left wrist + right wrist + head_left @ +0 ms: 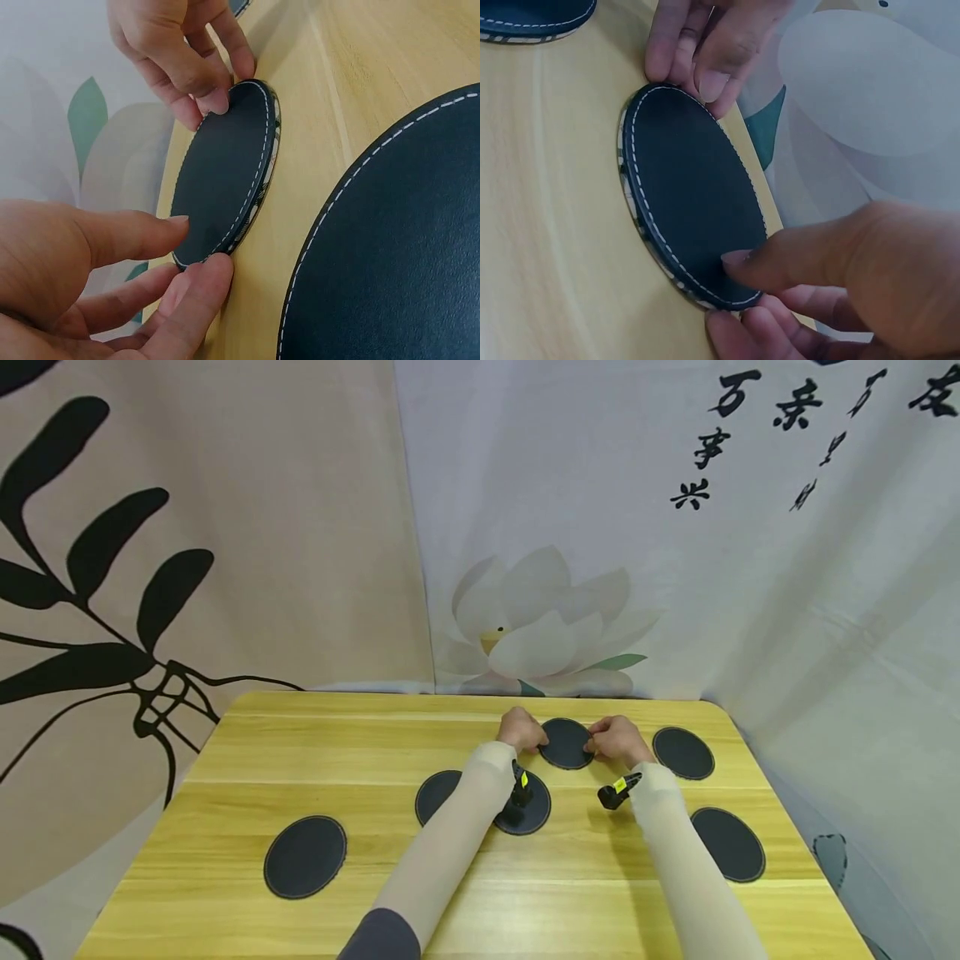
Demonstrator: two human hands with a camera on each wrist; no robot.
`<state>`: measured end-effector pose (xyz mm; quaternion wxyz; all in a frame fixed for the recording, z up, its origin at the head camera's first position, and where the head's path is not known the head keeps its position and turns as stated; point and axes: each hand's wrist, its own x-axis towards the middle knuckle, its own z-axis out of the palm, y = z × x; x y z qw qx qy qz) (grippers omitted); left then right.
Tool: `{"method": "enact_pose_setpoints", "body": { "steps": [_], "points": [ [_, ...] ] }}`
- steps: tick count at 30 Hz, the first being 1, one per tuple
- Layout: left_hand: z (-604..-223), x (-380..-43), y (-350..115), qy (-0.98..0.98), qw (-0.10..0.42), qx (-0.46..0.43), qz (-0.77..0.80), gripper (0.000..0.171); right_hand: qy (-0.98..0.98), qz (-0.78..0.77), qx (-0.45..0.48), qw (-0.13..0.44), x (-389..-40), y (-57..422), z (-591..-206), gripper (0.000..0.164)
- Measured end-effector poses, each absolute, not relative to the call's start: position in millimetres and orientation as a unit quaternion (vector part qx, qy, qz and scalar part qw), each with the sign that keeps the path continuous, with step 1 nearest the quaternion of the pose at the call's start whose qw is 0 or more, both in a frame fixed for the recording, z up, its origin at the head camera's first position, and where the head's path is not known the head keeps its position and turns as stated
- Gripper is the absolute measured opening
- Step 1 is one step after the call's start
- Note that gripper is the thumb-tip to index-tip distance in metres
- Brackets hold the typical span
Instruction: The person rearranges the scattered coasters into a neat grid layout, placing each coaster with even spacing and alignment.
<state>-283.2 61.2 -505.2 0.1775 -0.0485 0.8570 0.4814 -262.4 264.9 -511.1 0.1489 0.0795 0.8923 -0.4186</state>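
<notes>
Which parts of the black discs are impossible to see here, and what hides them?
Head view: the left sleeve hides whether the centre-left disc touches the centre-right disc.
Head view: the right sleeve covers part of the front-right disc.
Left wrist view: the nearest disc is cut off by the right and bottom edges.
All views: the underside of the held disc faces the table.

We locate on the table (337, 752): central rear mat (566, 744) between left hand (522, 729) and right hand (619, 741) | two nearer mats (433, 793) (534, 814), leftward | outlying mat (306, 857), far left | two rightward mats (683, 752) (729, 843) | cloth (322, 527) behind table.
</notes>
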Motion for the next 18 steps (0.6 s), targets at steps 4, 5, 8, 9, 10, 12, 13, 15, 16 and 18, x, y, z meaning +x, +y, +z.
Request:
{"method": "enact_pose_setpoints", "body": {
  "steps": [4, 5, 8, 9, 10, 12, 13, 15, 16, 18],
  "points": [
    [-506.0, -282.8, 60.8, 0.855, 0.178, -0.052, 0.484, 0.01, 0.893, -0.419, 0.081, 0.143, -262.5, 263.3, -511.9, 0.031],
    [-506.0, -282.2, 60.6, 0.854, 0.178, -0.052, 0.486, 0.01, 0.894, -0.418, 0.082, 0.142, -262.5, 263.0, -512.4, 0.031],
    [-505.1, -279.9, 59.7, 0.851, 0.175, -0.053, 0.493, 0.015, 0.896, -0.414, 0.085, 0.137, -262.6, 262.2, -513.7, 0.032],
    [-504.2, -278.2, 59.2, 0.85, 0.172, -0.052, 0.495, 0.015, 0.898, -0.41, 0.085, 0.135, -262.4, 262.1, -513.9, 0.032],
    [-503.9, -277.1, 58.8, 0.849, 0.169, -0.052, 0.498, 0.013, 0.899, -0.409, 0.086, 0.133, -262.0, 261.9, -513.9, 0.033],
    [-504.5, -276.0, 58.5, 0.848, 0.164, -0.053, 0.502, 0.011, 0.898, -0.411, 0.086, 0.131, -261.3, 262.1, -514.5, 0.034],
    [-504.8, -275.5, 58.5, 0.847, 0.161, -0.053, 0.503, 0.009, 0.898, -0.412, 0.085, 0.13, -260.5, 262.1, -514.3, 0.034],
    [-505.2, -274.1, 58.1, 0.848, 0.152, -0.052, 0.505, 0.004, 0.895, -0.419, 0.084, 0.128, -258.7, 262.1, -514.1, 0.035],
    [-505.9, -274.5, 58.1, 0.848, 0.15, -0.053, 0.506, 0.006, 0.892, -0.425, 0.085, 0.127, -257.7, 262.1, -514.1, 0.036],
    [-506.4, -274.1, 57.8, 0.847, 0.145, -0.054, 0.509, 0.012, 0.887, -0.436, 0.088, 0.124, -256.1, 262.1, -514.2, 0.037]
  ]
}}
